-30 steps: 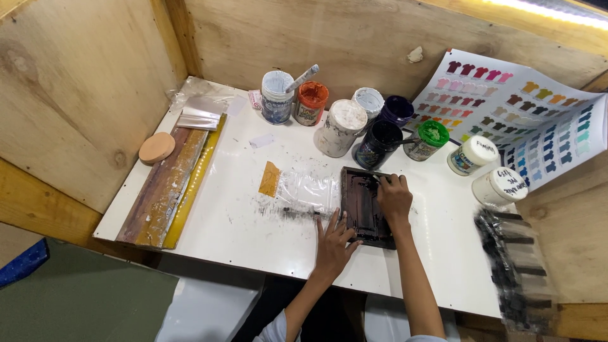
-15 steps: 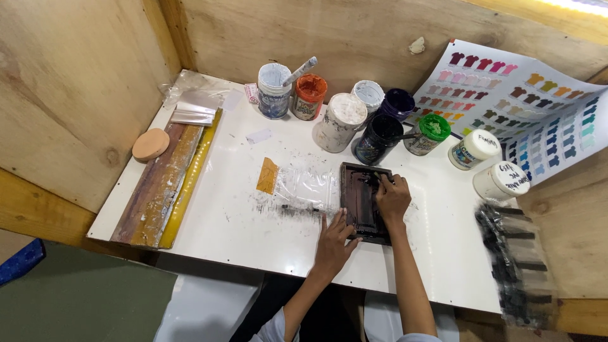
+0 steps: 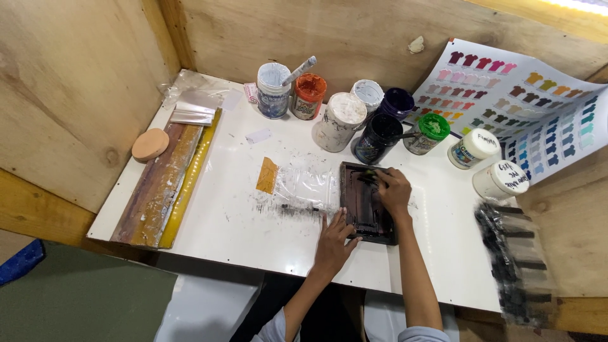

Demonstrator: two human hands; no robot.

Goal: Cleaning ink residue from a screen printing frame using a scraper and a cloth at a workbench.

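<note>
A: Your table [image 3: 240, 215] is white with black smears. That frame [image 3: 366, 204] under your hands?

B: Dark brown, nearly black. Your jars: orange lid [image 3: 310, 85], green lid [image 3: 434, 125], deep purple one [image 3: 398, 101], white lids elsewhere.

A: Chart [image 3: 525, 107]?

B: White, rows of small shirts in pinks, yellows, greens, blues. Walls plain tan plywood [image 3: 63, 82].

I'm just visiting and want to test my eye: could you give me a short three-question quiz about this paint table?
1. True or false: the left hand rests at the edge of the dark rectangular tray.
2. What colour is the lid of the jar beside the colour chart: A red, B green, C yellow?
3. Where does the round tan pad lie?

Key: 1 true. 2 B. 3 At the table's left, by the long wooden board.
</note>
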